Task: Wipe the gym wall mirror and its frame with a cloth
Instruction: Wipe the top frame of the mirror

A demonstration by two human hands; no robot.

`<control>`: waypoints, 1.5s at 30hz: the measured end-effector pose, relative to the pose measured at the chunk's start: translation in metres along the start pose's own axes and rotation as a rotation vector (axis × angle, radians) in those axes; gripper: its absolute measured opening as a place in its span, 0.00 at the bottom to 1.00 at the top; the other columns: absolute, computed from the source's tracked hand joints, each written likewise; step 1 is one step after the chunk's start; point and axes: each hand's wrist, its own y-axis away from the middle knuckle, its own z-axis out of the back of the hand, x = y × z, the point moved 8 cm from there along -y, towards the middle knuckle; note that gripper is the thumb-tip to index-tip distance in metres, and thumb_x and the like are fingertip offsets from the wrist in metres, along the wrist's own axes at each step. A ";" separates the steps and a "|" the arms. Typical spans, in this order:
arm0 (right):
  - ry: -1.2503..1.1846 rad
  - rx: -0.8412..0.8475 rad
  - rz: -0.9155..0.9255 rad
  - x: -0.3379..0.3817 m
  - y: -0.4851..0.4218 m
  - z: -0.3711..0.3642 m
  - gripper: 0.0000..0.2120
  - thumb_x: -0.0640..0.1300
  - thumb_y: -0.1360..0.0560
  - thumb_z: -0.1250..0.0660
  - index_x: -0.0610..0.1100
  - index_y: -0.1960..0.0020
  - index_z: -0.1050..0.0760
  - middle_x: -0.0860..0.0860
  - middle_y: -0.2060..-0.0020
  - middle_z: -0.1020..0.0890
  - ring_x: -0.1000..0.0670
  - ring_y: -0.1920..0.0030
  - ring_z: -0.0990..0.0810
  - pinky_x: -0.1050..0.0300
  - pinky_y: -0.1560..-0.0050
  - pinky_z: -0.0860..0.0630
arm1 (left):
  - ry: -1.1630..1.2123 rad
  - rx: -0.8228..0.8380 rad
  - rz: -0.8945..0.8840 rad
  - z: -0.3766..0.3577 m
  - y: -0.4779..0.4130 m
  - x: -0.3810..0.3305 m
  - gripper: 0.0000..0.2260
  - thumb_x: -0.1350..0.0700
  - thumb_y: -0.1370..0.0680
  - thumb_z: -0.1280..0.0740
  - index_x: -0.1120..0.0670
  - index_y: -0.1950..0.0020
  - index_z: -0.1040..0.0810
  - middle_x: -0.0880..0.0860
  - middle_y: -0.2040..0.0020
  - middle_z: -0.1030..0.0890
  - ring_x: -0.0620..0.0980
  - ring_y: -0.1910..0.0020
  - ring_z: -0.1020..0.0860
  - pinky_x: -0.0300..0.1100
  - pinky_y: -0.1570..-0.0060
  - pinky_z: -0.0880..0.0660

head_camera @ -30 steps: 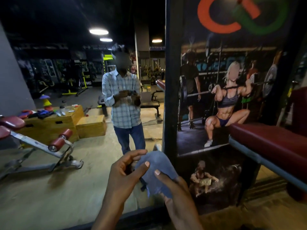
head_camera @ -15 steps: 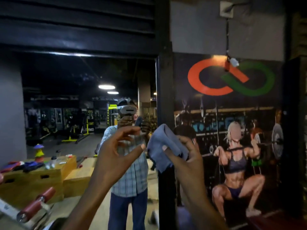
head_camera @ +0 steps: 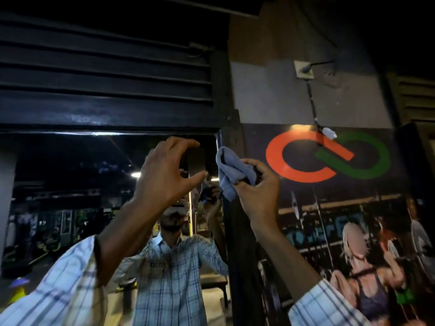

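I hold the blue cloth [head_camera: 231, 171] up at the top right corner of the mirror [head_camera: 70, 184], where the glass meets the dark upright of the frame [head_camera: 236, 231]. My right hand [head_camera: 257, 191] grips the cloth in a loose bunch, fingers and thumb curled round its lower folds, with the free part standing up above my knuckles. The cloth lies across the edge of the frame, but I cannot tell whether it presses on it or hangs just in front. My left hand [head_camera: 168, 170] is raised beside it, in front of the glass, fingers and thumb spread in an open curve and holding nothing. I judge the job to be at its very start: the cloth is bunched, not flattened for a stroke, and I see no wiped streak on the glass, though the mirror is too dark to tell clean from dusty. As far as this shows, the whole pane, the top rail [head_camera: 106, 130] and the upright are left to do. I see no bucket, spray bottle or other container here. To the right is only the wall poster [head_camera: 329, 161].
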 end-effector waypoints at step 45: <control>0.386 0.139 0.438 -0.030 -0.205 -0.132 0.16 0.37 0.30 0.21 0.43 0.44 0.18 0.54 0.51 0.20 0.54 0.50 0.20 0.66 0.52 0.24 | -0.364 -0.179 -0.031 -0.033 -0.132 0.119 0.26 0.45 0.24 0.25 0.49 0.28 0.25 0.56 0.34 0.28 0.58 0.35 0.29 0.53 0.41 0.27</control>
